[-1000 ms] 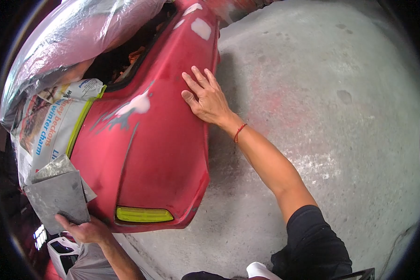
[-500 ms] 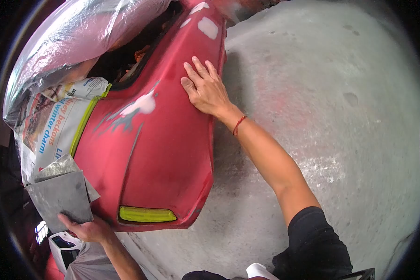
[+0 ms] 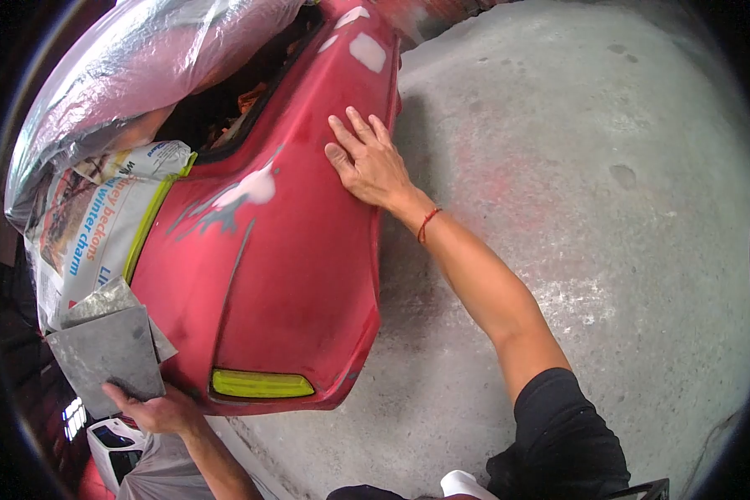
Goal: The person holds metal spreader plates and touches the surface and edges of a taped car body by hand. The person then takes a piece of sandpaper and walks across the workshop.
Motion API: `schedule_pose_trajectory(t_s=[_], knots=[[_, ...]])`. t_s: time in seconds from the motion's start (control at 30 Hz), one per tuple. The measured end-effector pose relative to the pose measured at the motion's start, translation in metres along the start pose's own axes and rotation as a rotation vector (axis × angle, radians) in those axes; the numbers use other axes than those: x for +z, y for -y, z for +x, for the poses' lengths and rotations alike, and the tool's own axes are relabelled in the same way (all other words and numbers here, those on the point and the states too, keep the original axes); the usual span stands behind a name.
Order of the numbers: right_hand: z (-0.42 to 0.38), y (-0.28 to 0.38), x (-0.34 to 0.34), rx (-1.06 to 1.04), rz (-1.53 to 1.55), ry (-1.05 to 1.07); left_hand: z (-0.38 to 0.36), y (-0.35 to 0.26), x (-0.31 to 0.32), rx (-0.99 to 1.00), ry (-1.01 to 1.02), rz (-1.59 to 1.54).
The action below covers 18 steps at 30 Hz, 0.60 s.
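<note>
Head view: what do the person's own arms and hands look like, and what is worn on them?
Both hands are bare, without gloves. The right hand has a thin red string bracelet at the wrist, a bare forearm and a short black sleeve at the upper arm. The left hand shows a bare wrist and forearm, with no band visible.

Right hand pressed flat, left hand low and gripping.

The right hand lies palm down with fingers straight, held close together and pointing up and away; its wrist carries a thin red string, and the bare forearm runs back to a black sleeve at lower right. The left hand sits at the lower left, fingers curled closed, thumb on top, forearm coming up from the bottom edge.
</note>
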State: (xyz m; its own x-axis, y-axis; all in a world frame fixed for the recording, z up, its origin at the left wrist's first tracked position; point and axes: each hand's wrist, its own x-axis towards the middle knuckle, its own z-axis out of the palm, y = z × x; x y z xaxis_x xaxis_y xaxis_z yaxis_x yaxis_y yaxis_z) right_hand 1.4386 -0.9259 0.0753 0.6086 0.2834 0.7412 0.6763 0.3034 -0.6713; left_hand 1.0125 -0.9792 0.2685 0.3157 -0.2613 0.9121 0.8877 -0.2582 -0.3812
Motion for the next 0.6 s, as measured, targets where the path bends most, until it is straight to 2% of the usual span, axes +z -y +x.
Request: schedule_pose_trajectory(t_s=[0.1,0.17,0.3,0.37,0.4,0.47,0.6], knots=[[-0.02,0.011,-0.006,-0.022,-0.011,0.018,-0.002,0.001,0.005,-0.065,-0.038,-0.082],[-0.033,0.014,-0.011,-0.099,-0.017,0.022,-0.004,0.01,0.005,-0.26,-0.025,-0.331],[-0.037,0.008,-0.011,-0.078,-0.012,0.046,-0.003,0.013,0.002,-0.192,0.017,-0.192],[-0.018,-0.004,0.0,-0.077,0.009,-0.037,-0.001,0.013,-0.001,-0.006,0.011,-0.002],[-0.006,-0.006,0.002,-0.077,0.011,-0.034,-0.002,0.016,0.001,-0.006,0.013,0.001],[0.017,-0.011,0.005,-0.026,-0.015,-0.037,-0.002,0.017,0.006,-0.342,-0.027,-0.393],[0.006,-0.01,0.002,-0.071,0.018,0.012,0.0,0.01,0.005,-0.441,-0.082,-0.592]])
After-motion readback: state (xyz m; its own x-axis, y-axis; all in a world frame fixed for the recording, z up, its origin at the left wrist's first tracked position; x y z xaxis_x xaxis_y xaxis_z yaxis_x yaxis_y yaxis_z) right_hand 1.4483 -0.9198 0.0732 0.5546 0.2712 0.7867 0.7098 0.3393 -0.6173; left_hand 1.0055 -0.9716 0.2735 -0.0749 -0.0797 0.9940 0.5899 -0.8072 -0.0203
